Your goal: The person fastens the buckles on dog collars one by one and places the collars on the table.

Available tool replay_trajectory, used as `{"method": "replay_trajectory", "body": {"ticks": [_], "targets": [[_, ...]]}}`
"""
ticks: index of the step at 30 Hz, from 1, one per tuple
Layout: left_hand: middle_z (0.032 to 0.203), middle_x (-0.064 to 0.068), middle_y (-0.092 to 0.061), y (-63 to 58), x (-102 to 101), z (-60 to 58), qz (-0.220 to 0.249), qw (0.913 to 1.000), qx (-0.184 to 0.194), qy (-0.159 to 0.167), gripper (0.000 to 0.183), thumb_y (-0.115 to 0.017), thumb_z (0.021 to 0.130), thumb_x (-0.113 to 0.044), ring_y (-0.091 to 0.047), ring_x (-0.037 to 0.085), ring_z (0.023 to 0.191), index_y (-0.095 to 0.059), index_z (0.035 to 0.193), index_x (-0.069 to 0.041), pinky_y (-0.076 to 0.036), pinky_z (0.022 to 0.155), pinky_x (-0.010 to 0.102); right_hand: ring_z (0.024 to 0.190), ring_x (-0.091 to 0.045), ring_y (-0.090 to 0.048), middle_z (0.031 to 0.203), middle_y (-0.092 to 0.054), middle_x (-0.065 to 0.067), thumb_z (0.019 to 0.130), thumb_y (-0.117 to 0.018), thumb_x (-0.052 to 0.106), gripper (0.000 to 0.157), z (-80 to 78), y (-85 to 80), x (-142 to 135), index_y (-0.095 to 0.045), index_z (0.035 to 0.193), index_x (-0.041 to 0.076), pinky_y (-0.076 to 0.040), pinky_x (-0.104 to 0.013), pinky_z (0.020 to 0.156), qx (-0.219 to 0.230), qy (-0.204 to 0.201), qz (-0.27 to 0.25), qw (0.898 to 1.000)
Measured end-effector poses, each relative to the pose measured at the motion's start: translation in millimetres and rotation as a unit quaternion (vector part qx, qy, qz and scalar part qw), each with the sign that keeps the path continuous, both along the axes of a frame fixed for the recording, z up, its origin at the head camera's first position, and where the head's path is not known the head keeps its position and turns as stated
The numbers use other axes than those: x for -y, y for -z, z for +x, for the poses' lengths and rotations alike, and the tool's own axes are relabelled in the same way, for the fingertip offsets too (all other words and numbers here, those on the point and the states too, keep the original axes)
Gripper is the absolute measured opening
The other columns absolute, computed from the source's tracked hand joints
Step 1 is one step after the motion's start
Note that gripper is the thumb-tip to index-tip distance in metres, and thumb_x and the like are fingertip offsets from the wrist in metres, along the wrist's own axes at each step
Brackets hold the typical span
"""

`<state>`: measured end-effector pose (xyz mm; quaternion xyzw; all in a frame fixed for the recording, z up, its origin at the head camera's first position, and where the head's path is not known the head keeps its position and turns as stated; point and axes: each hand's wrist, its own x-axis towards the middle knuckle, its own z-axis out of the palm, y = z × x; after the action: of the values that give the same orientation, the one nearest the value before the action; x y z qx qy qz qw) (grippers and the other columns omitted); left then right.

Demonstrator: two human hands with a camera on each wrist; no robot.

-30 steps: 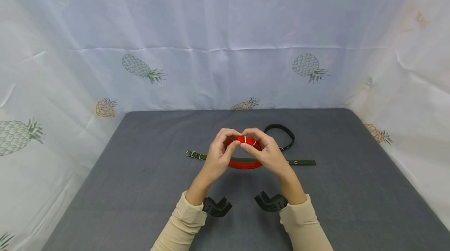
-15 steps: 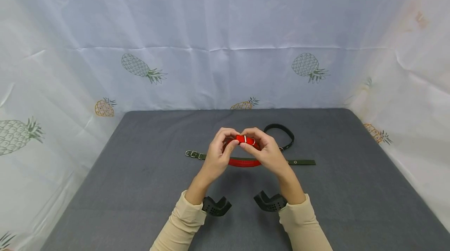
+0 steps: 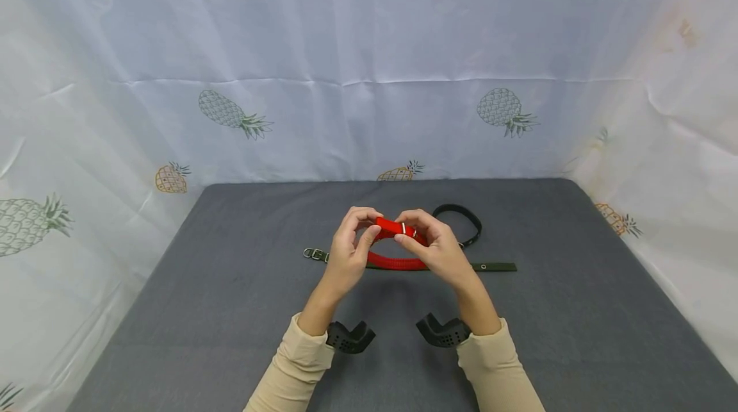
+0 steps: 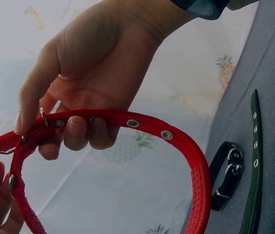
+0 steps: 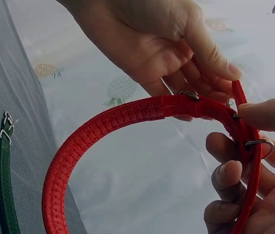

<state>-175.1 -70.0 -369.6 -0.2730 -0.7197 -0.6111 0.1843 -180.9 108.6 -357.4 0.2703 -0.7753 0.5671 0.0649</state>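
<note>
- At the left of my head view, the buckle (image 3: pixel 316 253) of the green strap (image 3: pixel 494 266) lies on the grey table (image 3: pixel 230 335); the strap runs rightward behind the hands.
- Next, I see the left hand (image 3: pixel 348 257) pinching the loose end of the red collar (image 3: pixel 398 264) between thumb and fingers.
- The collar itself hangs as a loop between both hands, held up off the table and hiding the green strap's middle.
- The right hand (image 3: pixel 441 252) grips the collar near its metal ring (image 5: pixel 261 141), fingers curled round the band.
- Beyond that hand, a black collar (image 3: pixel 453 207) rests as a ring, and the green strap's holed end reaches furthest right.
- My worry on the left: the pinch takes only the tip, so a hard tug could let it slip free.
- In the middle, I can't tell whether a pin sits in a hole; if none does, pulling the loop might open it. A twisted band could also jam in the metalwork.
- On the right, a slack grip could let the fastening turn.
- For writing, the curtain (image 3: pixel 369 130) carries PINEAPPLE, mirror-reversed, at upper left and again at upper right. I can read no brand or label on the collars or strap.
</note>
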Motion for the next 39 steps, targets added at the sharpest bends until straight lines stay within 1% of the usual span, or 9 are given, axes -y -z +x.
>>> {"method": "replay_trajectory", "body": {"ticks": [4,7,11,20,26,32,34,37,39], "targets": [[0.110,0.022,-0.053,-1.3,3.1,-0.3,0.006,0.9997,-0.017,-0.016,0.022,-0.054,0.096,-0.003,-0.058,0.021,0.100,-0.053,0.113,0.011,-0.055,0.083,0.019,0.060,-0.009,-0.046,0.092,-0.064,-0.018,0.089,-0.064,0.002,0.022,-1.0,0.3,-0.3,-0.059,0.111,0.001,-0.039,-0.021,0.052,0.003,-0.003,-0.003,1.000],[0.109,0.024,-0.052,-3.0,6.4,-0.4,0.024,0.9990,-0.029,-0.024,0.024,-0.052,0.097,-0.005,-0.056,0.008,0.098,-0.051,0.113,0.012,-0.051,0.084,0.015,0.063,-0.008,-0.049,0.091,-0.064,-0.019,0.090,-0.064,0.002,0.022,-1.7,0.9,-1.4,-0.059,0.111,0.000,-0.041,-0.021,0.054,0.013,0.002,-0.003,1.000],[0.108,0.027,-0.049,-5.8,11.1,-0.4,0.051,0.9979,-0.031,-0.023,0.028,-0.050,0.098,-0.009,-0.053,0.000,0.099,-0.048,0.113,0.014,-0.047,0.089,0.010,0.064,-0.005,-0.052,0.092,-0.064,-0.021,0.090,-0.063,0.001,0.021,-1.9,0.8,-3.1,-0.059,0.110,0.000,-0.044,-0.020,0.056,0.026,0.008,-0.003,1.000],[0.109,0.029,-0.048,-5.2,11.9,-1.3,0.065,0.9971,-0.034,-0.017,0.028,-0.049,0.099,-0.007,-0.051,-0.002,0.101,-0.047,0.114,0.016,-0.045,0.093,0.009,0.062,-0.006,-0.049,0.086,-0.061,-0.013,0.090,-0.062,0.002,0.018,-1.5,-0.2,-3.8,-0.059,0.108,0.000,-0.041,-0.021,0.055,0.030,0.000,-0.003,1.000],[0.113,0.027,-0.051,-6.3,11.2,0.4,0.066,0.9978,0.002,-0.003,0.025,-0.050,0.097,0.001,-0.054,-0.002,0.102,-0.047,0.118,0.014,-0.046,0.092,0.011,0.059,-0.008,-0.046,0.082,-0.055,-0.008,0.091,-0.061,0.003,0.018,-1.2,-0.1,-5.8,-0.059,0.109,0.001,-0.038,-0.021,0.053,0.020,0.005,0.005,1.000],[0.114,0.020,-0.061,-0.1,8.3,-2.7,-0.025,0.9989,0.039,0.006,0.023,-0.055,0.096,-0.003,-0.059,0.024,0.104,-0.055,0.118,0.003,-0.050,0.094,0.028,0.057,-0.016,-0.044,0.079,-0.053,-0.010,0.092,-0.060,0.002,0.020,-1.0,0.0,-6.7,-0.057,0.112,0.000,-0.037,-0.022,0.051,0.005,0.002,0.005,1.000],[0.111,0.018,-0.063,2.4,6.3,-3.5,-0.046,0.9974,0.054,0.013,0.021,-0.055,0.097,-0.006,-0.060,0.028,0.104,-0.058,0.116,0.001,-0.050,0.094,0.031,0.055,-0.016,-0.043,0.078,-0.052,-0.009,0.093,-0.060,0.002,0.020,-0.7,0.2,-6.7,-0.057,0.112,0.000,-0.037,-0.022,0.051,0.003,-0.001,0.003,1.000],[0.109,0.019,-0.066,4.2,3.2,-3.2,-0.047,0.9953,0.081,0.023,0.020,-0.057,0.096,-0.009,-0.063,0.023,0.099,-0.060,0.114,0.000,-0.053,0.090,0.031,0.055,-0.009,-0.041,0.077,-0.051,-0.006,0.093,-0.060,0.003,0.019,-0.6,0.3,-6.4,-0.057,0.111,0.001,-0.036,-0.023,0.050,0.005,-0.006,-0.002,1.000],[0.107,0.020,-0.066,5.1,1.5,-3.0,-0.041,0.9947,0.090,0.029,0.020,-0.057,0.096,-0.009,-0.063,0.015,0.094,-0.061,0.113,0.001,-0.054,0.086,0.028,0.055,-0.009,-0.041,0.077,-0.050,-0.004,0.093,-0.060,0.003,0.019,-0.6,0.4,-6.0,-0.057,0.111,0.001,-0.037,-0.023,0.051,0.004,-0.008,-0.005,1.000]]}}
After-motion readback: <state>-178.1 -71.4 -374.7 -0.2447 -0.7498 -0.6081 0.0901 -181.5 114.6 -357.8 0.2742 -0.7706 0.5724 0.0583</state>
